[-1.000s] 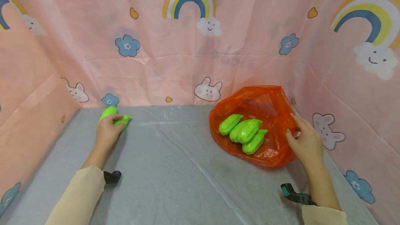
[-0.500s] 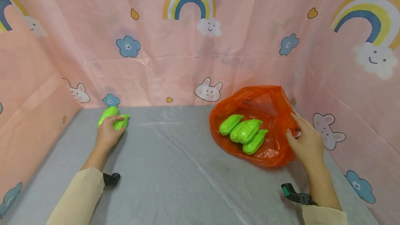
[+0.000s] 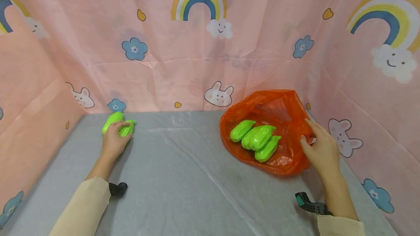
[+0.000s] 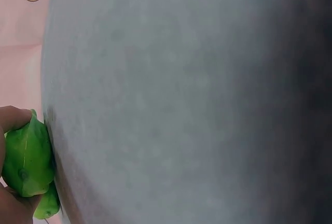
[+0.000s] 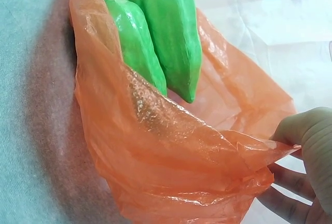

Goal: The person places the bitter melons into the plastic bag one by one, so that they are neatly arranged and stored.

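At the far left of the head view my left hand (image 3: 115, 139) grips a bright green, ribbed, papaya-like fruit (image 3: 126, 129) with a pointed tip. Thumb and a finger span that fruit (image 4: 30, 156) in the left wrist view. A second such fruit (image 3: 113, 119) lies right behind it, partly covered by the hand. On the right stands an orange plastic bag (image 3: 288, 156), its mouth wide, with several of the same green fruits (image 3: 262, 137) inside. My right hand (image 3: 323, 148) pinches the bag's right rim; the right wrist view shows the bunched film (image 5: 259, 154) between thumb and fingers.
A grey cloth (image 3: 183, 177) with a long crease covers the table. Pink printed curtains (image 3: 157, 75) enclose the back and both sides, the back one just behind the bag and fruits. Black devices sit on both wrists.
The left hand's fruit has shifted slightly left, and its tip has swung a little inward. The right hand and the bag have stayed in place.
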### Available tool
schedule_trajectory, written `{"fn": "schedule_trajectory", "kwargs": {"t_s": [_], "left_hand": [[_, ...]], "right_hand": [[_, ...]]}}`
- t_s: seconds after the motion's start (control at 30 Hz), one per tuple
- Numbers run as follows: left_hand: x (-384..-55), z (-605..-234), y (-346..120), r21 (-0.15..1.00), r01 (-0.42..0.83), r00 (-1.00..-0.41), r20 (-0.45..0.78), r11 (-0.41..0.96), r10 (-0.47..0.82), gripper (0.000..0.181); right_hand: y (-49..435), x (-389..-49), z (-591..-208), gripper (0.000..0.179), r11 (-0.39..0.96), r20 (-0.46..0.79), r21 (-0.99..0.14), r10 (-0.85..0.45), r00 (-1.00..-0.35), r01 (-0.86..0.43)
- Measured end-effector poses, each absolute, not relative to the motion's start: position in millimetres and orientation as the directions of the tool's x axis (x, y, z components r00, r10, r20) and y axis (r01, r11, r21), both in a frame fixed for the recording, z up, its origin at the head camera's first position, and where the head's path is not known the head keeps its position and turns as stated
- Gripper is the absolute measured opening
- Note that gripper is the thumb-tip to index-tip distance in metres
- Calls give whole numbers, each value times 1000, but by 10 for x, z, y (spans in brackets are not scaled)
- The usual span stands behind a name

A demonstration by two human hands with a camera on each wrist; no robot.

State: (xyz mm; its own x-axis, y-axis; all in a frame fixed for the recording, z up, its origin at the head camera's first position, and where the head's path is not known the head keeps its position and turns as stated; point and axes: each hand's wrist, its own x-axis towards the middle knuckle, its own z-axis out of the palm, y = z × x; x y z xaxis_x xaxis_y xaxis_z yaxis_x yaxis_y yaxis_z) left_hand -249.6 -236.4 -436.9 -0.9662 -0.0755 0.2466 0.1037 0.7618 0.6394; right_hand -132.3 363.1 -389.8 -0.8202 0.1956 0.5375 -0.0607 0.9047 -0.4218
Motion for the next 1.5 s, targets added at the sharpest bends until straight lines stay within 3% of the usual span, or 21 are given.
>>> {"fn": "schedule_trajectory", "kwargs": {"t_s": [0.23,0.6,0.83,1.5], "left_hand": [[-2480,-4368,-2342,638,68,-971,219,767,-96,51],[-2441,-4353,-2269,659,91,-970,229,746,-84,50],[-2429,-4278,-2121,731,82,-979,185,677,-81,51],[-2549,-4323,-1740,729,144,-962,260,669,-77,46]], "right_hand": [[3629,-1316,-3884,51,903,527,-426,203,-825,-50],[3620,-1301,-3860,52,902,508,-430,208,-836,-37],[3619,-1308,-3861,52,904,503,-427,206,-840,-34],[3639,-1305,-3873,52,902,510,-430,208,-835,-38]]}}
